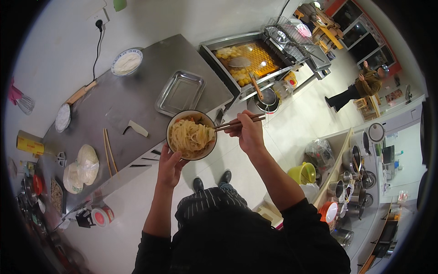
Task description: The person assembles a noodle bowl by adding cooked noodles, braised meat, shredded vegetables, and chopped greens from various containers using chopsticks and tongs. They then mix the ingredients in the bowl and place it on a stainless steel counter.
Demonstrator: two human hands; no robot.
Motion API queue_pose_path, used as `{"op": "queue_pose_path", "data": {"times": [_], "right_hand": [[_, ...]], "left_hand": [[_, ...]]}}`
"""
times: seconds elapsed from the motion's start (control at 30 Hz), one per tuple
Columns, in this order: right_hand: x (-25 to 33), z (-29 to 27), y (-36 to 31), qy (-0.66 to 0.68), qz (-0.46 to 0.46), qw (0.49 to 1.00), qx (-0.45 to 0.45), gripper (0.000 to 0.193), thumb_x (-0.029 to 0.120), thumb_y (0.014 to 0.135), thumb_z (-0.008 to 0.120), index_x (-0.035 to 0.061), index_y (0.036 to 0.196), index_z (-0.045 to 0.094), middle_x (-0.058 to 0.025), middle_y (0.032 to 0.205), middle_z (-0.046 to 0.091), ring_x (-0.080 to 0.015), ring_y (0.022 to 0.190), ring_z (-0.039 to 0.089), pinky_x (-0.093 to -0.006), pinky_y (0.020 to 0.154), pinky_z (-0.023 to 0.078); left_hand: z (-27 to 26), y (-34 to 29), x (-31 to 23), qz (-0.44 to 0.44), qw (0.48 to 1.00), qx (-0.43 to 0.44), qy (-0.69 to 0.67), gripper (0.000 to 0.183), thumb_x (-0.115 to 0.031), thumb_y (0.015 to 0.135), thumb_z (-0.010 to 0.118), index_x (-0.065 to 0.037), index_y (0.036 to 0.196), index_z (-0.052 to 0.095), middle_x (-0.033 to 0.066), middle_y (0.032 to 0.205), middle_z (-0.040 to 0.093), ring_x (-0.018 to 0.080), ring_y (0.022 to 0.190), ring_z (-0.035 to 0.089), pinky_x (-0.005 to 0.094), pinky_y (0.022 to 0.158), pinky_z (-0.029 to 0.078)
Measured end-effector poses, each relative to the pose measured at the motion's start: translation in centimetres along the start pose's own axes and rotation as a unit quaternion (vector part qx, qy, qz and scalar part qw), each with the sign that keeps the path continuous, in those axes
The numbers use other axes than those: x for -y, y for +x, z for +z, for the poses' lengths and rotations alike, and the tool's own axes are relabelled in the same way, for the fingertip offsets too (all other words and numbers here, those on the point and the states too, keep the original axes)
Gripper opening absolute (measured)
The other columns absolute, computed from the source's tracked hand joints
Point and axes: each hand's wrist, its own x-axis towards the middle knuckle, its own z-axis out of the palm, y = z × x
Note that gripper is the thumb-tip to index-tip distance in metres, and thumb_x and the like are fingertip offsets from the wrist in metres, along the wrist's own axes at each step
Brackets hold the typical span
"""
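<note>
My left hand (170, 165) holds a dark-rimmed bowl (171, 122) from its near left side, the thumb at the rim and the other fingers underneath. Pale noodles (191, 137) fill the bowl, with some darker bits at the far side. In my right hand (248, 132) is a pair of brown chopsticks (228, 125), gripped together. Their tips reach into the noodles at the bowl's right side. Just beyond the bowl, a rectangular steel tray (181, 92) lies on the metal counter (143, 93).
A fryer (262, 57) with yellow pieces in oil and a skimmer (257, 87) stands ahead right. The counter carries a flour bowl (127, 62), a scraper (138, 128), long chopsticks (108, 148) and wrapped dough (87, 164). Pots (336, 189) line the right side; a person (360, 86) stands far right.
</note>
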Motion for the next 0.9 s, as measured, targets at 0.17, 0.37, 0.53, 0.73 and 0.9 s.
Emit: {"op": "queue_pose_path", "data": {"times": [0.17, 0.37, 0.53, 0.73, 0.9], "right_hand": [[1.7, 0.5, -0.2, -0.003, 0.006, 1.000, -0.009, 0.016, 0.008, 0.092, 0.051, 0.0071, 0.076, 0.049, -0.0155, 0.067, 0.065, -0.0266, 0.053, 0.067, -0.0301, 0.042, 0.050], [4.2, 2.9, 0.2, -0.095, -0.044, 0.994, 0.036, 0.017, 0.008, 0.094, 0.048, 0.0040, 0.078, 0.050, -0.0125, 0.067, 0.066, -0.0199, 0.054, 0.068, -0.0271, 0.045, 0.055], [7.8, 6.6, -1.0, -0.322, -0.068, 0.938, 0.107, 0.018, 0.009, 0.096, 0.049, 0.0021, 0.079, 0.051, -0.0077, 0.064, 0.062, -0.0158, 0.053, 0.067, -0.0245, 0.045, 0.054], [14.0, 4.7, -3.4, -0.448, -0.185, 0.860, 0.160, 0.021, 0.020, 0.096, 0.061, -0.0004, 0.095, 0.065, -0.0066, 0.070, 0.066, -0.0128, 0.061, 0.066, -0.0269, 0.055, 0.053], [9.2, 3.0, -3.5, -0.485, -0.249, 0.813, 0.206, 0.015, 0.016, 0.092, 0.069, 0.0015, 0.089, 0.067, -0.0058, 0.075, 0.063, -0.0128, 0.066, 0.059, -0.0277, 0.061, 0.049]], "left_hand": [[0.5, 0.3, 0.5, 0.004, 1.000, 0.000, 0.022, 0.057, -0.013, 0.090, 0.065, -0.008, 0.138, 0.034, 0.0132, 0.134, 0.053, 0.0254, 0.122, 0.056, 0.0446, 0.101, 0.048], [1.4, 0.6, 1.7, 0.009, 0.999, 0.043, 0.013, 0.055, -0.013, 0.091, 0.061, -0.007, 0.139, 0.034, 0.0143, 0.137, 0.051, 0.0268, 0.124, 0.055, 0.0458, 0.104, 0.047], [1.4, 0.6, 2.7, -0.019, 0.997, 0.068, -0.022, 0.057, -0.016, 0.092, 0.061, -0.007, 0.142, 0.034, 0.0125, 0.139, 0.051, 0.0265, 0.123, 0.056, 0.0439, 0.102, 0.049], [0.6, 0.4, 3.2, -0.037, 0.995, 0.071, -0.058, 0.056, -0.019, 0.094, 0.061, -0.008, 0.142, 0.035, 0.0110, 0.137, 0.054, 0.0242, 0.120, 0.059, 0.0408, 0.098, 0.052], [0.9, 0.5, 2.7, -0.045, 0.995, 0.072, -0.060, 0.056, -0.019, 0.094, 0.061, -0.008, 0.142, 0.036, 0.0112, 0.136, 0.054, 0.0242, 0.119, 0.059, 0.0403, 0.096, 0.052]]}}
